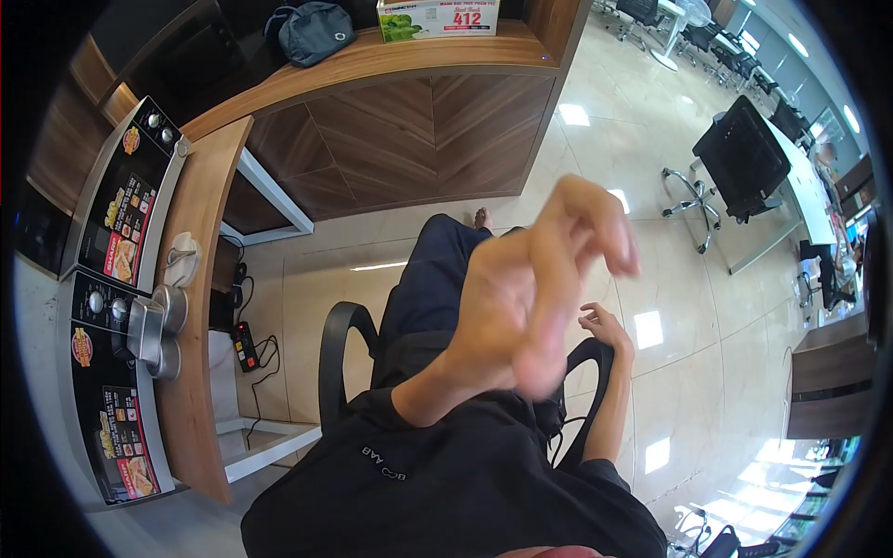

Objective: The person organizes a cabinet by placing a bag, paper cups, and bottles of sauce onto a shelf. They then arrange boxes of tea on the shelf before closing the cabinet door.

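Observation:
My left hand is raised in front of my torso, close to the camera. Its fingers bend loosely, the thumb stands apart from them, and I see nothing in its grasp; the fingertips are slightly blurred. Lower down, my right hand is by the end of the right chair armrest, its fingers slightly curled and apart, holding nothing visible. The left armrest has no hand on it. I am seated, in a black shirt and dark trousers.
At left, a wooden shelf carries two ovens, metal containers and a pale cloth-like item. A power strip with cables lies below. A bag and a box sit on the counter ahead. An office chair stands right.

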{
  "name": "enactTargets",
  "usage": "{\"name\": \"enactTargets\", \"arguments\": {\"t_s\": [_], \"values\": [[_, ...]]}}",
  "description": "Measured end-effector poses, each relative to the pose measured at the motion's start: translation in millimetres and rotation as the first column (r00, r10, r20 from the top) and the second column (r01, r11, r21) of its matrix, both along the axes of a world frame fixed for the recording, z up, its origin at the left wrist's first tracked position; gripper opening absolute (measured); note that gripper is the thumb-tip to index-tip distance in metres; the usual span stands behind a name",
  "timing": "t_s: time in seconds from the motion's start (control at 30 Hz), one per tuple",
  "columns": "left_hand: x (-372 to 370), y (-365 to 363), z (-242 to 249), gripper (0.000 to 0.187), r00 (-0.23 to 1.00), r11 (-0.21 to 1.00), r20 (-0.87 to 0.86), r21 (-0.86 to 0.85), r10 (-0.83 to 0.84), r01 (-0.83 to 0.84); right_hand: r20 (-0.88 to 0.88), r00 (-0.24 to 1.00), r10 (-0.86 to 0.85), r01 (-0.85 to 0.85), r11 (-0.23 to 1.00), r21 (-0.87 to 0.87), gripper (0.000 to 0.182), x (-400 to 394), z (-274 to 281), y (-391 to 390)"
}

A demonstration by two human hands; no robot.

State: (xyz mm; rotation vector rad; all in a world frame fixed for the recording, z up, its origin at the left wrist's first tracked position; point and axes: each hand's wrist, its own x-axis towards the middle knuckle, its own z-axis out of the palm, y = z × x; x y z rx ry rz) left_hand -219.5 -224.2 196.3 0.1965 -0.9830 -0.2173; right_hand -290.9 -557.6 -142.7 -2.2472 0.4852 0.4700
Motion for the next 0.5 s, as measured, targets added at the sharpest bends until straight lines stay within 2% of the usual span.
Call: {"name": "enactTargets", "arguments": {"t_s": [0.07,0.13,0.17,0.27,0.5], "values": [[7.8,3.1,-7.2,0.019,0.995,0.99,-0.096,0.141,0.022,-0.008,-0.002,1.0,0.008,-0.008,1.0,0.001,0.045,-1.8,8.8,2.0],[10.9,2.9,-12.0,0.017,0.976,0.962,-0.184,0.263,0.12,-0.069,0.001,1.0,0.015,-0.015,1.0,0.005,0.044,-1.0,8.7,0.2],[10.2,1.4,-13.9,0.018,0.94,0.967,-0.326,0.255,0.102,-0.017,0.004,1.0,0.017,-0.017,1.0,0.01,0.044,-0.3,5.9,-0.6],[15.0,2.9,-16.0,0.021,0.845,0.935,-0.512,0.352,0.157,0.039,-0.008,1.0,0.009,-0.009,1.0,0.007,0.044,-0.9,7.4,0.7],[15.2,1.2,-9.4,0.046,0.907,0.885,-0.329,0.455,0.264,-0.093,-0.013,1.0,0.011,-0.011,1.0,0.004,0.044,-0.8,8.2,1.4]]}}
